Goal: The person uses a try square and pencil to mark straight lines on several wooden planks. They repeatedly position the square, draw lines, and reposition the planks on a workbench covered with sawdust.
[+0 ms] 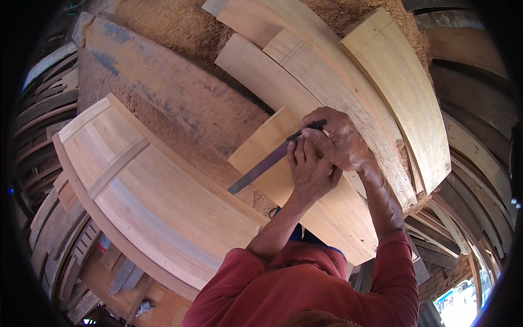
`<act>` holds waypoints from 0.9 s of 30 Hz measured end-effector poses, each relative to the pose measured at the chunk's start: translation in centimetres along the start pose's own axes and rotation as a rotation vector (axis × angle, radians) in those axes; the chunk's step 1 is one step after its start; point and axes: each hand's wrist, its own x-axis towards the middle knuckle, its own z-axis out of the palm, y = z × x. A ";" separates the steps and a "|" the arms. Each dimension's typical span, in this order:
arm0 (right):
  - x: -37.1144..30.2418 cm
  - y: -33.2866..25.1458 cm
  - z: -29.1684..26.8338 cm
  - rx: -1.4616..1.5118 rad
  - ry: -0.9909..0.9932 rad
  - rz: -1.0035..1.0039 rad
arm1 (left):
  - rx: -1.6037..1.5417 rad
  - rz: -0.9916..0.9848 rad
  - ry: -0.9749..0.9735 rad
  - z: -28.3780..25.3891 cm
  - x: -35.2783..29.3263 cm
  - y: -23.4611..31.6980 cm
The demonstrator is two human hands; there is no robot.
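Note:
Both my hands are close together over a pale wooden plank [332, 212] in front of me. A long flat metal blade [261, 169], grey at its far tip and purplish nearer my fingers, slants out to the left; I cannot make out its exact kind. My left hand [314, 169] has its fingers bent against the blade's near end. Just beyond it, my right hand [343, 139] is closed around a slim black piece [306, 131] at that same end. Whether the black piece is joined to the blade is hidden by the fingers.
To the left lies a curved, framed wooden panel [158, 185]. Several thick curved boards [348, 92] with pencil lines are at the far right. A weathered beam [174, 92] lies beyond, on sawdust [174, 24]. Stacked lumber [468, 98] lines the right side.

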 end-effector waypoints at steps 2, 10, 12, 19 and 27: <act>0.1 -0.1 0.1 -0.143 0.036 -0.111 | -0.002 -0.002 -0.023 0.0 -0.1 0.0; 1.3 -1.8 -0.8 -0.383 0.019 -0.168 | 0.009 0.039 0.061 0.3 -0.1 -0.2; 1.6 -2.0 -1.2 -0.421 0.066 -0.184 | 0.017 0.043 0.090 0.4 -0.1 -0.2; 1.4 -2.1 -1.0 -0.347 0.013 -0.065 | 0.008 0.036 0.099 0.4 -0.1 -0.3; -0.1 2.0 -1.3 -0.717 0.029 -0.015 | 0.003 0.049 0.097 -0.3 0.1 0.0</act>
